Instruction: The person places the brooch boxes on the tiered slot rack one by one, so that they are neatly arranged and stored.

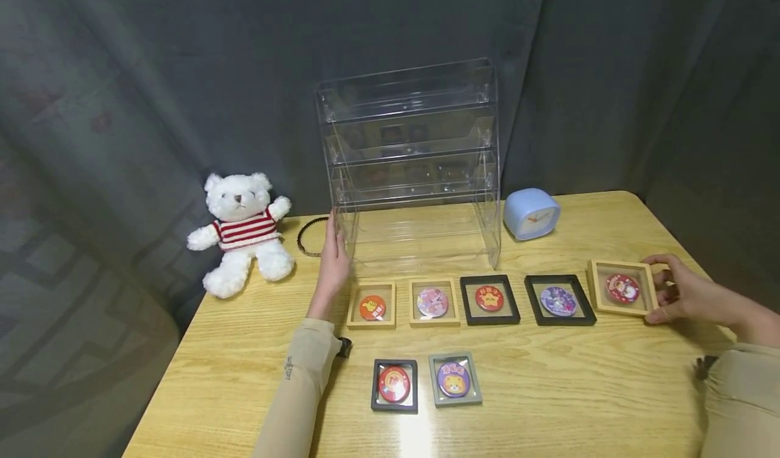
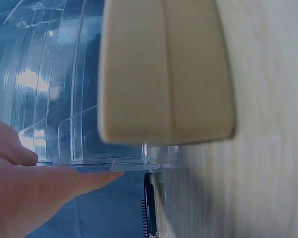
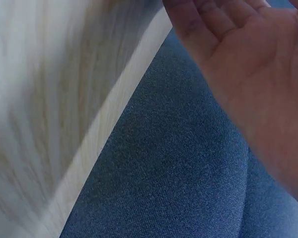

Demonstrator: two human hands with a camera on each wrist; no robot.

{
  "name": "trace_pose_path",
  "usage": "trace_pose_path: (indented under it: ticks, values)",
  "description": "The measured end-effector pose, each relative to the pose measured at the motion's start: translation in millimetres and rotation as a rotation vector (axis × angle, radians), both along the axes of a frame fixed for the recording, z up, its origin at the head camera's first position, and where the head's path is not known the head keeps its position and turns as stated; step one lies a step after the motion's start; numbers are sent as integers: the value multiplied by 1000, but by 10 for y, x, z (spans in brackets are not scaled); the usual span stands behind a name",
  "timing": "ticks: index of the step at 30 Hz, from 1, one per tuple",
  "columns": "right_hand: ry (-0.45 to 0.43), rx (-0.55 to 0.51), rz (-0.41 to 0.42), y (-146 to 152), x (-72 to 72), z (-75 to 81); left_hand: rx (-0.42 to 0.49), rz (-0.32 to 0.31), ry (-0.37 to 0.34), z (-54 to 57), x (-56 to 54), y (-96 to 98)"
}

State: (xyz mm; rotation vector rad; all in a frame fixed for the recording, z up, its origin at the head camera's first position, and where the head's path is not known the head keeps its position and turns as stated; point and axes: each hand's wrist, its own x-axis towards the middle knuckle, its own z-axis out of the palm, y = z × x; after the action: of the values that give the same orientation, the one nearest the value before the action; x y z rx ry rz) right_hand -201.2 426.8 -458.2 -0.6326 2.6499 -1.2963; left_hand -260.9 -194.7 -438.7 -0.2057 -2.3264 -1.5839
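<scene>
A clear acrylic display rack [image 1: 408,153] with several tiers stands at the back of the table. My left hand [image 1: 334,261] rests against its lower left side, fingers straight; in the left wrist view the hand [image 2: 39,191] lies along the clear wall. At the right, my right hand [image 1: 685,292] grips the right edge of a light wooden frame [image 1: 599,303] holding a red round badge [image 1: 622,288]. The frame is slightly tilted. Only the palm and lower fingers of the right hand [image 3: 253,74] show in the right wrist view; the frame is out of sight there.
Before the rack lie two wooden badge frames [image 1: 353,309] [image 1: 416,319] and two black ones [image 1: 478,319] [image 1: 563,321]. Nearer are a black frame [image 1: 395,409] and a grey frame [image 1: 458,401]. A white teddy bear [image 1: 240,231], dark hairband [image 1: 300,236] and blue clock [image 1: 516,214] stand around.
</scene>
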Motion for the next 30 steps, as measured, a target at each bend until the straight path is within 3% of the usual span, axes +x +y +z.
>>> trace_pose_path:
  ticks: [5,10,22,30]
  values:
    - [106,41,0,-69,-16,0,-4,1,-17,1,-4,-8]
    - [104,68,-31,-103,-24,45,8,-15,-34,20,16,-3]
    - [186,24,-53,-121,-68,41,33,-18,-47,12,38,-8]
    - [275,-46,-35,-137,-68,77,2,-23,-44,19,32,-13]
